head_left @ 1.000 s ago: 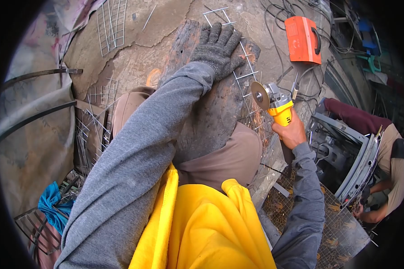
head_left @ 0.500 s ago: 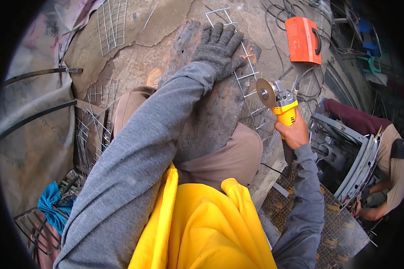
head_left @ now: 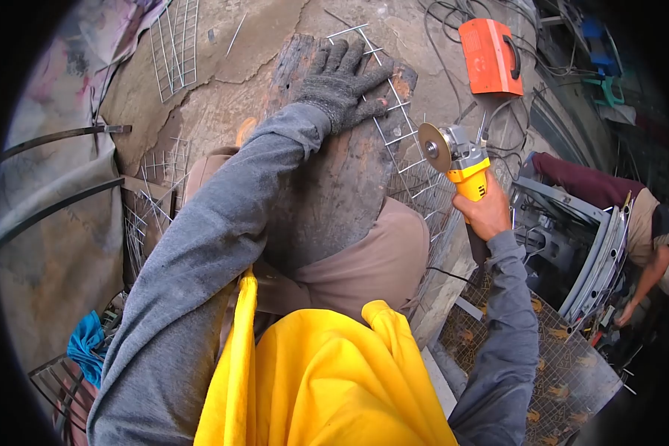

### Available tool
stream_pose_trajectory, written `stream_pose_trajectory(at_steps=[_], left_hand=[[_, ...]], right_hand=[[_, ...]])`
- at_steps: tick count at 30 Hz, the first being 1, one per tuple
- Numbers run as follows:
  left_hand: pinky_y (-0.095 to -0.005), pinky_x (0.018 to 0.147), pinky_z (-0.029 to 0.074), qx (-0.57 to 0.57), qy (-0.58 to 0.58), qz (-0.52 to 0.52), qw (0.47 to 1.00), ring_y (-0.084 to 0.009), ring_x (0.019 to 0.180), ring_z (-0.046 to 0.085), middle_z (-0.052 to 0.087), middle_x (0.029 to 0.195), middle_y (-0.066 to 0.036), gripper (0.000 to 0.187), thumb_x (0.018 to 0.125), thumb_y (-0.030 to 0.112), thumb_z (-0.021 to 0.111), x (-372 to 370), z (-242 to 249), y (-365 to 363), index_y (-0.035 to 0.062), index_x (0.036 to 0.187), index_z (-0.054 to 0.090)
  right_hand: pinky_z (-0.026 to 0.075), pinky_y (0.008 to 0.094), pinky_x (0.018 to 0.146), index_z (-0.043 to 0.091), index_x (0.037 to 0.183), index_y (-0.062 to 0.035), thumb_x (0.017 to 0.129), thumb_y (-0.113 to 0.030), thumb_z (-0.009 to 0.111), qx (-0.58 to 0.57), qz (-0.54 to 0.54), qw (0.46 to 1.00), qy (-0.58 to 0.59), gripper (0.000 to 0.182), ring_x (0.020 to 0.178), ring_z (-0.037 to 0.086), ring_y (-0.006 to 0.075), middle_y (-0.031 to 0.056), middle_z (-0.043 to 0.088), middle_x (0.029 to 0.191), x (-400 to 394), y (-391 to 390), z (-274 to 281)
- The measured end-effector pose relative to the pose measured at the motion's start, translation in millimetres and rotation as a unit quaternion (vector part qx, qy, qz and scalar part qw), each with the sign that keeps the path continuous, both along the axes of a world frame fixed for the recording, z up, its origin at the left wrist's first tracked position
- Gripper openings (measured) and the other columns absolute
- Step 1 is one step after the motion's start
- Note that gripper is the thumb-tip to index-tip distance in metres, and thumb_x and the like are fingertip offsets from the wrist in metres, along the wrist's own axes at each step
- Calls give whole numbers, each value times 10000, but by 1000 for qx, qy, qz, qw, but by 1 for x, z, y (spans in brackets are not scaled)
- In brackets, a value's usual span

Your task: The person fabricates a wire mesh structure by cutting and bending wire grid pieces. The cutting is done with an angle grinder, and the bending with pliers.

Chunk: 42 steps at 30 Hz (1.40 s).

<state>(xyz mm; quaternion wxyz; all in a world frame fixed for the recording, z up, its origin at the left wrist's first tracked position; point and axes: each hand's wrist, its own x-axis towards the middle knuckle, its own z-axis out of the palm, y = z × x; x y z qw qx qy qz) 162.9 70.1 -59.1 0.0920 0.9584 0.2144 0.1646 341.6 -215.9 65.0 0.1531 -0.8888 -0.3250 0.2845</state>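
My left hand [head_left: 340,85], in a dark grey knit glove, lies with its fingers spread on a worn wooden board [head_left: 323,197]. Its fingertips and thumb overlap a narrow welded wire mesh strip [head_left: 394,104] that runs along the board's right side. My bare right hand [head_left: 487,209] grips a yellow-and-grey angle grinder [head_left: 468,171] by its body. The grinder's cutting disc [head_left: 434,147] faces left, a short way right of the mesh strip. Whether the disc is spinning I cannot tell.
An orange machine with a black handle [head_left: 490,58] stands at the upper right among cables. More wire mesh [head_left: 175,48] lies at the upper left. On the right, a co-worker's arm [head_left: 649,275] reaches down beside a grey metal frame [head_left: 591,256]. A blue cloth [head_left: 87,343] hangs lower left.
The view has shifted slightly, moving the board and my left hand leftward in it. My right hand still holds the grinder right of the mesh. The co-worker's arm has changed position.
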Motion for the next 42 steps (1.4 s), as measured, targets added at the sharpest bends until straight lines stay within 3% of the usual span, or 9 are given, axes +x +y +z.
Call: stream_pose_trajectory(at_steps=[7,10,13,18,20,29,30,32,42], left_hand=[[-612,1239,7,-23,70,-9,997,-369,1543,182,287,1644,-140,724,977,692,400,9,3,-12,300,1583,340],[-554,1259,14,-31,68,22,997,-323,1551,181,282,1650,-128,743,1017,621,370,9,0,-12,147,1587,323],[-513,1270,20,-11,54,56,997,-309,1553,178,274,1654,-126,739,1025,601,368,13,-9,-12,120,1584,322],[-501,1275,18,-34,40,64,997,-340,1557,148,246,1659,-153,723,1025,594,368,13,-12,-13,134,1582,329],[-499,1275,18,-32,28,72,996,-349,1558,137,234,1662,-164,721,1024,594,369,14,-13,-13,138,1581,330],[-491,1276,8,-31,65,82,994,-352,1566,103,204,1672,-173,734,1022,601,361,16,-11,-14,141,1591,301],[-493,1276,6,-28,62,83,994,-353,1566,102,205,1672,-173,735,1023,599,362,16,-12,-14,137,1591,302],[-495,1275,3,-24,59,84,994,-354,1566,100,205,1672,-173,735,1023,597,362,16,-13,-14,134,1590,303],[-509,1270,6,-41,43,84,995,-364,1564,106,235,1662,-168,720,1017,578,398,16,-16,-14,125,1574,333]], right_hand=[[537,419,769,579,1195,-36,713,-254,755,-11,-3,999,31,558,831,700,333,173,705,938,-10,9,-1],[538,425,766,574,1198,-41,712,-258,756,-22,-8,999,38,563,826,699,342,174,704,933,-11,6,-2],[538,433,764,571,1191,-43,710,-267,758,-24,-11,999,41,562,827,700,351,175,704,927,-11,2,-7],[538,439,763,569,1167,-44,710,-282,763,-33,-5,999,33,550,838,702,362,179,703,924,-12,1,-9],[524,386,732,585,1159,-36,718,-231,734,-27,-6,999,38,505,770,652,250,115,678,904,-12,1,-11],[523,381,717,584,1142,-33,717,-223,737,-22,-1,999,31,490,758,650,242,116,676,893,-14,4,-12],[523,381,717,584,1142,-33,717,-223,737,-22,0,999,31,490,758,650,242,116,676,893,-13,5,-12],[538,434,793,571,1167,-30,715,-281,771,-39,-6,998,43,555,863,698,370,190,707,952,-12,7,-13],[536,427,794,580,1162,-21,716,-275,785,-13,21,999,33,553,860,692,342,177,706,962,-8,3,-19]])
